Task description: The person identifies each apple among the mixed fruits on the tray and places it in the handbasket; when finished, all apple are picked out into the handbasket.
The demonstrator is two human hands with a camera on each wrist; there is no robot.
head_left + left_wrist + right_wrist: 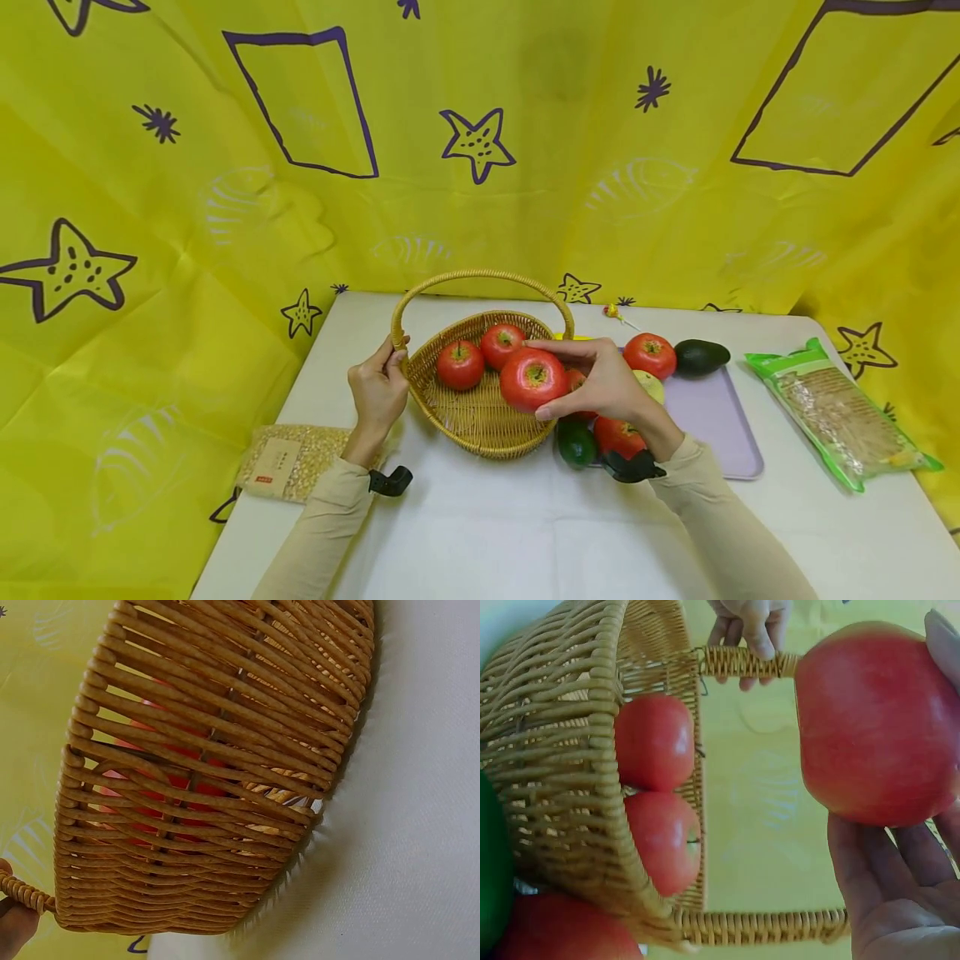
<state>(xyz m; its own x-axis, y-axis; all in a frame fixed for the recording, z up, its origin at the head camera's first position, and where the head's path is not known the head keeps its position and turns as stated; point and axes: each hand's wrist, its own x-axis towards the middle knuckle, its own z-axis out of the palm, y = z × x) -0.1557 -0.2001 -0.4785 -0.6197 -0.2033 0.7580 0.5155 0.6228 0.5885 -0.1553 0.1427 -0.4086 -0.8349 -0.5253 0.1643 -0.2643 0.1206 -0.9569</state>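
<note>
My left hand [377, 393] grips the left end of the handle [480, 273] of a wicker basket [495, 452]. Two red apples, a left one [460, 365] and a right one [501, 344], lie inside towards the back. Over the basket's right side, my right hand [611, 385] holds another red apple [533, 380] between thumb and fingers, with its stem end facing the head camera. The right wrist view has this held apple [881, 727] close up, beside the tilted-looking rim. Through the weave [202, 757] in the left wrist view, red fruit shows.
Right of the basket a pale purple tray [716, 417] bears red fruit [649, 356], a dark avocado [701, 357], a green fruit [577, 443] and more, partly hidden by my right arm. A lollipop [612, 312] lies behind. Bagged food flanks both sides: yellow grains [315, 454], a green-edged packet [847, 412].
</note>
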